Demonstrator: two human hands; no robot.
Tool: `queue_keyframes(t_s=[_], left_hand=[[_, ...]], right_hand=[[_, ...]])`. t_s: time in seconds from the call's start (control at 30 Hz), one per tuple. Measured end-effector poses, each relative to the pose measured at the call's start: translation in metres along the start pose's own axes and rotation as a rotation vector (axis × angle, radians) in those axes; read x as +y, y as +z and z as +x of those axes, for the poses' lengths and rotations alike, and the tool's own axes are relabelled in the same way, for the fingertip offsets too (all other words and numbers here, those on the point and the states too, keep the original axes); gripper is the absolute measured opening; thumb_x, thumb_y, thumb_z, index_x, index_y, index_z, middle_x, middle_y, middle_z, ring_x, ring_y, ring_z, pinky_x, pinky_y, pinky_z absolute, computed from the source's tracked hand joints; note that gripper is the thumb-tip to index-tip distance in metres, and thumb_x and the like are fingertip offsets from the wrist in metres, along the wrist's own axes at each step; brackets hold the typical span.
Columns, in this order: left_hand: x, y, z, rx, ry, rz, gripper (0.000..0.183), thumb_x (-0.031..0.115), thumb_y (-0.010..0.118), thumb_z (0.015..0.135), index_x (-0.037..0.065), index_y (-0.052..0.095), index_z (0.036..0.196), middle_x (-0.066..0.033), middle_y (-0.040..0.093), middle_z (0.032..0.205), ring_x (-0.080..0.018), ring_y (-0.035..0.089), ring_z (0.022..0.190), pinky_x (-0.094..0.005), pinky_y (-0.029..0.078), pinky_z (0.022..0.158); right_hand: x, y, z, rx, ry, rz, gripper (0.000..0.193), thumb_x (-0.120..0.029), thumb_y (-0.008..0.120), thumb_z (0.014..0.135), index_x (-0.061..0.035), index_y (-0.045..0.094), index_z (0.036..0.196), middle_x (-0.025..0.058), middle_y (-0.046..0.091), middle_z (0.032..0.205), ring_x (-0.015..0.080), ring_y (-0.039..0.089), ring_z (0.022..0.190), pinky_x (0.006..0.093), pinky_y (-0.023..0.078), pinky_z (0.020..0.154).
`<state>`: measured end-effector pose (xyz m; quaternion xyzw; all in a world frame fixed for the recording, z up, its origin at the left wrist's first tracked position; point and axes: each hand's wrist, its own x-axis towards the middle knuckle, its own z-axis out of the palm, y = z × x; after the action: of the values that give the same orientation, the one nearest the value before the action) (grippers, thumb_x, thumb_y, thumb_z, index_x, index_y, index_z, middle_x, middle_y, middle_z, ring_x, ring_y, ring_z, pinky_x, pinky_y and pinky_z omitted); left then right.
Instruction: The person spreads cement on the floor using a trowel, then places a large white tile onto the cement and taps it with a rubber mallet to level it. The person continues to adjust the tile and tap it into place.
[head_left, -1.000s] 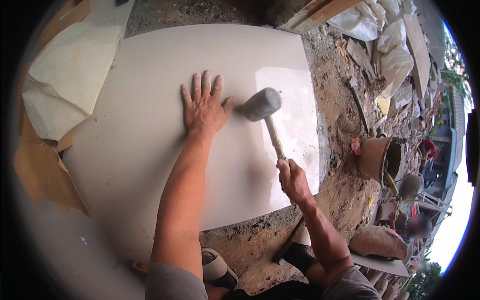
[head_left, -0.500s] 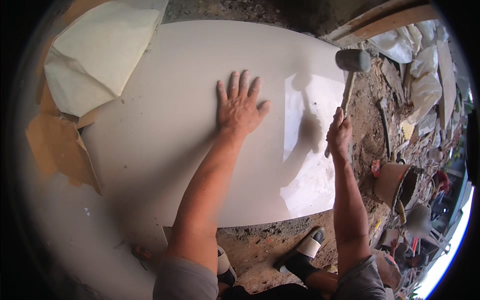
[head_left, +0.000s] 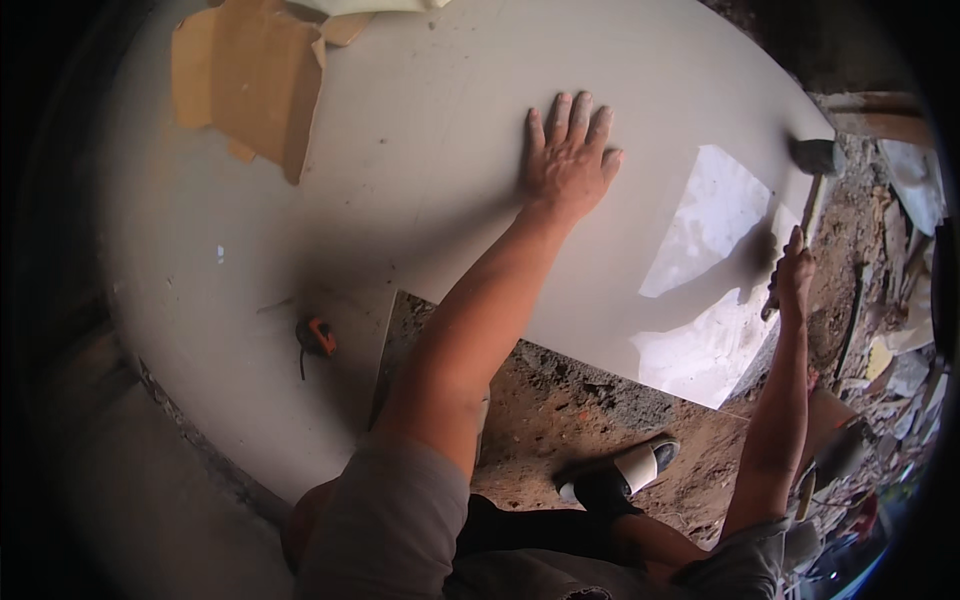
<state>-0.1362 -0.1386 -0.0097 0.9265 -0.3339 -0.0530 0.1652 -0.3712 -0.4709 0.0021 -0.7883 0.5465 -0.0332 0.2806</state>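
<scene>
5 fingers of the left hand (head_left: 568, 172) lie spread on the pale slab (head_left: 610, 240), holding nothing, perhaps for steadiness; at right, the right hand (head_left: 793, 272) is closed around the mallet handle (head_left: 812, 208).

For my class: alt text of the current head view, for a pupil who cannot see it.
A person's right hand grips a dark-headed mallet near the right edge of a large pale slab; the left hand lies spread flat on it. Brown cardboard and a tape measure lie to the left.
</scene>
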Motion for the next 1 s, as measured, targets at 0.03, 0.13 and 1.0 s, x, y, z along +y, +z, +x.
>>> queue_keyframes(t_s=[0.03, 0.13, 1.0], left_hand=[[-0.011, -0.006, -0.028, 0.019, -0.007, -0.057, 0.053, 0.040, 0.052, 0.095, 0.014, 0.046, 0.140, -0.0126, 0.037, 0.150, -0.0313, 0.026, 0.143, -0.0593, 0.013, 0.115], [-0.080, -0.041, -0.115, 0.100, 0.002, -0.291, 0.031, 0.026, 0.060, 0.093, 0.007, 0.064, 0.119, -0.0138, 0.058, 0.132, -0.0272, 0.052, 0.126, -0.0466, 0.037, 0.108], [-0.088, -0.047, -0.251, 0.473, -1.392, -1.254, 0.025, 0.026, 0.066, 0.090, 0.003, 0.062, 0.099, -0.0030, 0.061, 0.079, -0.0091, 0.046, 0.048, -0.0236, 0.035, 0.043]], right_hand=[[0.004, 0.001, 0.009, -0.009, 0.011, 0.026, 0.069, -0.058, 0.044, 0.096, 0.0068, 0.061, 0.079, 0.0084, 0.051, 0.055, 0.0207, 0.050, 0.047, 0.0381, 0.041, 0.046], [0.020, -0.007, 0.024, -0.029, -0.026, -0.046, 0.072, -0.061, 0.044, 0.095, 0.0068, 0.063, 0.082, 0.0084, 0.050, 0.055, 0.0207, 0.049, 0.049, 0.0389, 0.042, 0.049], [0.024, -0.025, 0.007, -0.151, -0.103, 0.069, 0.070, -0.065, 0.045, 0.092, 0.0015, 0.060, 0.075, 0.0052, 0.046, 0.052, 0.0175, 0.049, 0.043, 0.0351, 0.041, 0.043]])
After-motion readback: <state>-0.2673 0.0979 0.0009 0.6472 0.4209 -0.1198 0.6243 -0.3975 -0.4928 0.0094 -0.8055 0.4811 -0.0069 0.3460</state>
